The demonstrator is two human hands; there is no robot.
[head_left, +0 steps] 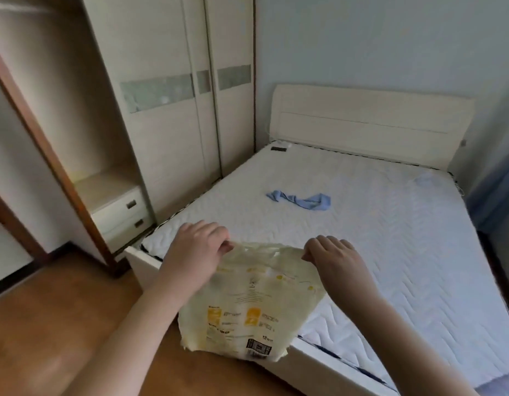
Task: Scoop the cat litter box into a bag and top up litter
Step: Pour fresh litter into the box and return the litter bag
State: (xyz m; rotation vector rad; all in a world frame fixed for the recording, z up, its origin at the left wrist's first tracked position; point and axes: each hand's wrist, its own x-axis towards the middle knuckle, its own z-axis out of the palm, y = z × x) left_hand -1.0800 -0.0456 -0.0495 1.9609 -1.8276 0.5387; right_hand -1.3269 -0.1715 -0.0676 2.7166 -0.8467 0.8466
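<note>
Our left hand [200,247] and right hand [331,257] each pinch the top edge of the yellow printed bag [253,298], which hangs below our fingers. We judge uneven pulling could tear it or spill what's inside; no litter box shows.

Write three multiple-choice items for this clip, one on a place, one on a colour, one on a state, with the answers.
1. Where does the crumpled blue cloth lie?
A. on the white quilted mattress
B. on the wooden floor
C. in the wardrobe

2. What colour is the printed plastic bag?
A. black
B. pale yellow
C. red

3. How is the bag held?
A. left hand only
B. lying unheld on the bed
C. both hands pinch its top edge

Answers: 1 A, the cloth rests mid-mattress. 2 B, the bag is pale yellow with orange print. 3 C, the left hand and the right hand each have a grip on a top corner.
</note>
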